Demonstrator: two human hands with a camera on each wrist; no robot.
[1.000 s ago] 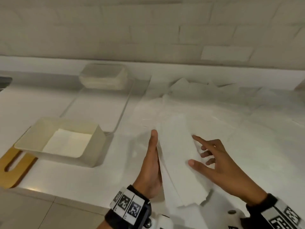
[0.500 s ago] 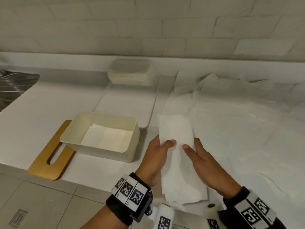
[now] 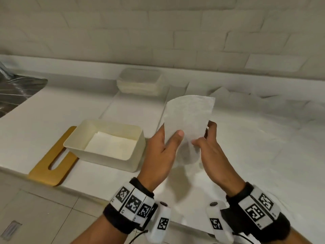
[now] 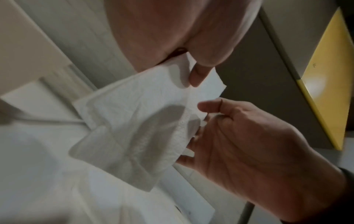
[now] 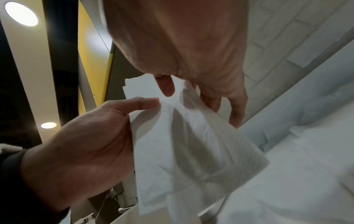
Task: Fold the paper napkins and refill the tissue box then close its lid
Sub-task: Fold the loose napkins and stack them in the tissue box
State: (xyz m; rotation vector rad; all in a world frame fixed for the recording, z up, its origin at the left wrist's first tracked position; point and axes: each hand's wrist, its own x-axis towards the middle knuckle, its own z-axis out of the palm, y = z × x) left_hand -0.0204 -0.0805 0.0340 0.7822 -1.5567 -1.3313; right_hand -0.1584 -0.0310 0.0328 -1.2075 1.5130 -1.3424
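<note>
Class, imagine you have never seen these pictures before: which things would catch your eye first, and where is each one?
First, the white paper napkin, lifted above the counter at centre and pinched between the left hand and the right hand. Next, the open cream tissue box to the left, with folded napkins lying flat inside. Its wooden lid, with a slot cut through it, lies on the counter partly under the box's left end.

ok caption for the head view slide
Both hands, left hand and right hand, hold a folded napkin beside the open tissue box.
</note>
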